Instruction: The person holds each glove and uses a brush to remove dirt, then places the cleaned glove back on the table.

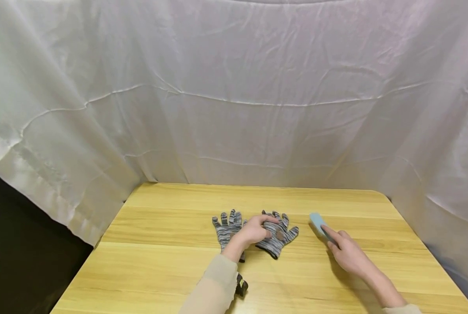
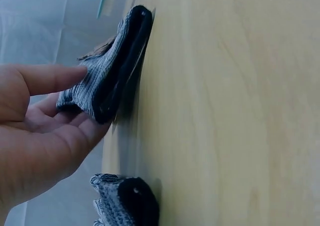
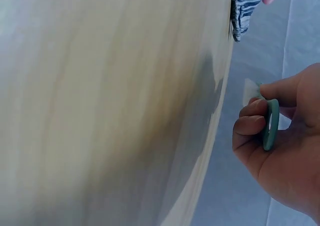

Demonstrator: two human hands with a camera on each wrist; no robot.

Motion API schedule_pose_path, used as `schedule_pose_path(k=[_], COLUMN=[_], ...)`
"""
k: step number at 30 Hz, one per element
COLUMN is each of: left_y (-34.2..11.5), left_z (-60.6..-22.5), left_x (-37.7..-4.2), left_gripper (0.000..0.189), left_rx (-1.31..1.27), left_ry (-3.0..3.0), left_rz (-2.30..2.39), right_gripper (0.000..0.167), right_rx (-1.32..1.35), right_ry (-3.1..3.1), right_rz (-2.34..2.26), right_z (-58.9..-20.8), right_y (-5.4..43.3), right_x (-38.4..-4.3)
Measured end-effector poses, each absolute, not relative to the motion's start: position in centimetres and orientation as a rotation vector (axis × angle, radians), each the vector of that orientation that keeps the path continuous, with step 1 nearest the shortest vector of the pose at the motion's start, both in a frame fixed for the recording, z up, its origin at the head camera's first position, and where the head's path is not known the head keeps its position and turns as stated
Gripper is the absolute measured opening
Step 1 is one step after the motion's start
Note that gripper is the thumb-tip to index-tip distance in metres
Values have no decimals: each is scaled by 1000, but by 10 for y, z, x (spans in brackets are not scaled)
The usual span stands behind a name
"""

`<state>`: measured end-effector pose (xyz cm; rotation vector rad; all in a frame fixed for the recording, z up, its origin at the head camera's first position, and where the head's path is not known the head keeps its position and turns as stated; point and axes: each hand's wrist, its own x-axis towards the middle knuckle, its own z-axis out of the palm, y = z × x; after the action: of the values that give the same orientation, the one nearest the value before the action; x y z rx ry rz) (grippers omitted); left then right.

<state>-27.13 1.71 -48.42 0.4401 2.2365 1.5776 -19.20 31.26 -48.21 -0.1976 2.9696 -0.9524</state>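
Two grey-and-black striped knit gloves lie side by side on the wooden table. My left hand pinches the left edge of the right-hand glove, thumb over its upper face and fingers behind. In the left wrist view this glove's dark cuff faces the camera, one end tilted off the wood. The other glove lies partly hidden under my left forearm. My right hand grips a light blue brush by its handle, above the table; the handle's looped end shows in the right wrist view.
The pale wooden table fills the lower view. A light grey curtain hangs behind it and along both sides. A dark area lies off the left edge. A small black device sits at my left wrist.
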Motion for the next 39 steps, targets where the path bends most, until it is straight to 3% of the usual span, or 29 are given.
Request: schedule_pose_path(k=[24, 39], left_y=[5, -9], left_z=[-479, -459], left_x=[-269, -250], left_gripper=[50, 50], left_rx=[360, 361], left_ry=[2149, 2094], left_rz=[1904, 2117], right_gripper=[52, 56], right_rx=[-316, -710], right_ry=[3356, 3373], right_rz=[-1137, -1430], right_z=[-476, -457], right_y=[285, 232], right_x=[-188, -186])
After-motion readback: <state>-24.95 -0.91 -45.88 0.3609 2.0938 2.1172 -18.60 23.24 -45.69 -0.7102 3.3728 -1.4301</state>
